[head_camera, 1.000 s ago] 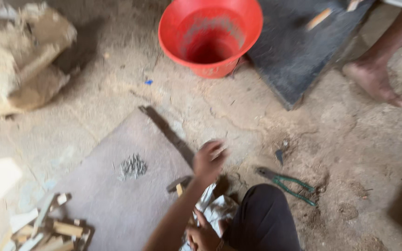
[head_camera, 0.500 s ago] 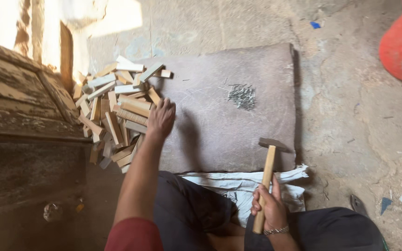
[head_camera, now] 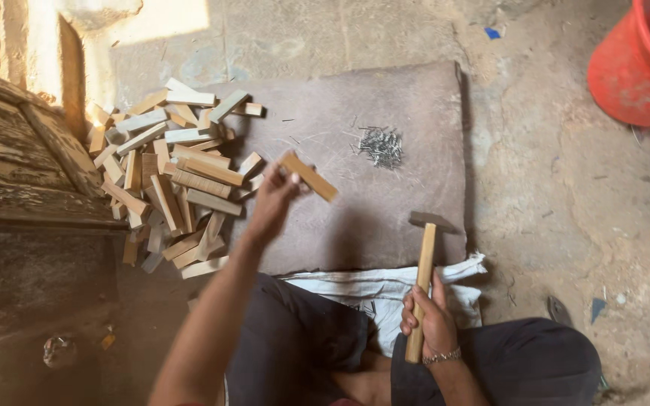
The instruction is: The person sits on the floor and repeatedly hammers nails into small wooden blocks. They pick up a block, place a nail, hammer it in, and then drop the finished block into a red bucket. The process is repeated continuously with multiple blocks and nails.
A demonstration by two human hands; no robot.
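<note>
The left hand (head_camera: 271, 201) is closed in a pinch around one end of a short wooden block (head_camera: 308, 175), which it holds tilted above the flat grey slab (head_camera: 415, 113), clear of the surface. The right hand (head_camera: 429, 322) is wrapped fully around the lower part of a hammer's (head_camera: 423, 280) wooden handle. The hammer stands nearly upright near the slab's front edge, its steel head at the top and idle, over a crumpled white cloth (head_camera: 374, 289) that lies across the person's lap.

To my eye the block would be best laid flat toward the middle of the slab, with the fingers kept at its far end and out of the hammer's path. A grip near the end of the handle, as it is now, gives a good swing, though a shorter hold would suit light taps.

The block sits in the left hand's fingertips and well apart from the right hand, with the hammer head lower and to the right of it. Just left of the holding hand, a heap of similar wooden offcuts (head_camera: 171, 180) spills over the slab's left edge. A small pile of nails (head_camera: 380, 145) lies toward the slab's far right corner, beyond the hammer. A weathered timber piece (head_camera: 31, 165) stands further left, and a red plastic basin (head_camera: 637, 64) sits on the earthen floor past the slab's right edge.
</note>
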